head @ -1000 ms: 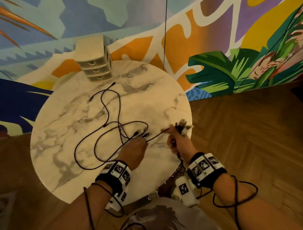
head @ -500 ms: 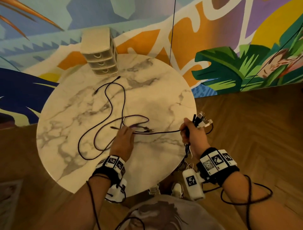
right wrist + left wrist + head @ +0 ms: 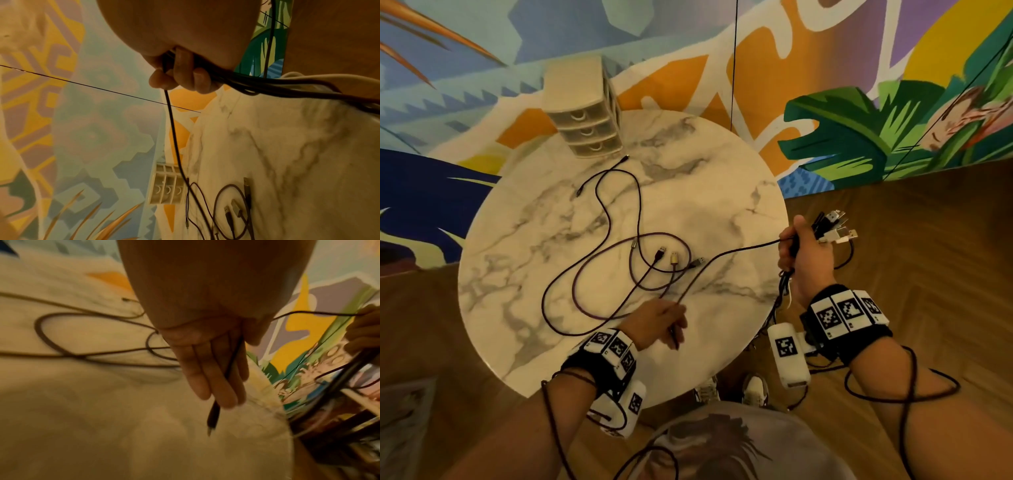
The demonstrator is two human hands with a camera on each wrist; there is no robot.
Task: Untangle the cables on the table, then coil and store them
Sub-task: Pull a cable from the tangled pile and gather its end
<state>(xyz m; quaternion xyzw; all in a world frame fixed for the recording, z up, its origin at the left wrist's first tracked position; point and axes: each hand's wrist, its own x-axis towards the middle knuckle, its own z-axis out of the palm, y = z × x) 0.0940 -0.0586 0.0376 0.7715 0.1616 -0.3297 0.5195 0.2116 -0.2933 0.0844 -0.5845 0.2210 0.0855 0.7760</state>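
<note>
Near edge first: left hand [image 3: 657, 322] low over the marble table [image 3: 524, 342], fingers [image 3: 207, 369] nearly straight, one dark cable [image 3: 736, 255] trapped between them, its plug end [image 3: 212, 418] poking out past the fingertips. Held, but loosely; no real curl visible in the wrist view.

Right hand [image 3: 803, 260] just off the table's right edge, fist closed round the same cable plus a bundle of gathered cables [image 3: 267, 84]. USB plugs [image 3: 835, 228] fanned out above the knuckles, slack hanging below the fist over the floor. Span between the two hands lifted clear of the marble and nearly taut.

Mid-table: remaining cables [image 3: 599, 274] in overlapping loops, at least one purple-toned, loose connectors [image 3: 674, 257] lying inside a loop. Crossings visible; actual knots not resolvable.

Far edge: small three-drawer organizer [image 3: 589, 116], all drawers shut, one cable tip lying near its base.

Judged step: untangling, one cable nearly separated from the pile and being added to the right-hand bundle. Coiling and storing not started.

Next move likely called for: free end fed across to the right fist, then another strand picked from the loops, lifted instead of dragged to avoid tightening the crossings. Drawer needing a free hand later.
</note>
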